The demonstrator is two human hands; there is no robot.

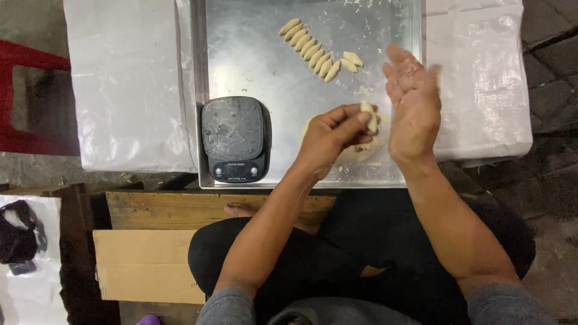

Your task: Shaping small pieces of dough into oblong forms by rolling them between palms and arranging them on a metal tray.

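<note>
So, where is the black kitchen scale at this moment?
In the head view, the black scale sits at the near left corner of the metal tray, just left of the left hand pinching a dough piece.

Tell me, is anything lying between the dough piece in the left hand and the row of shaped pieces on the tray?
Nothing visible does. The left hand pinches the dough piece, and only bare tray with crumbs lies between it and the row of shaped pieces. The open right hand stands beside.
</note>
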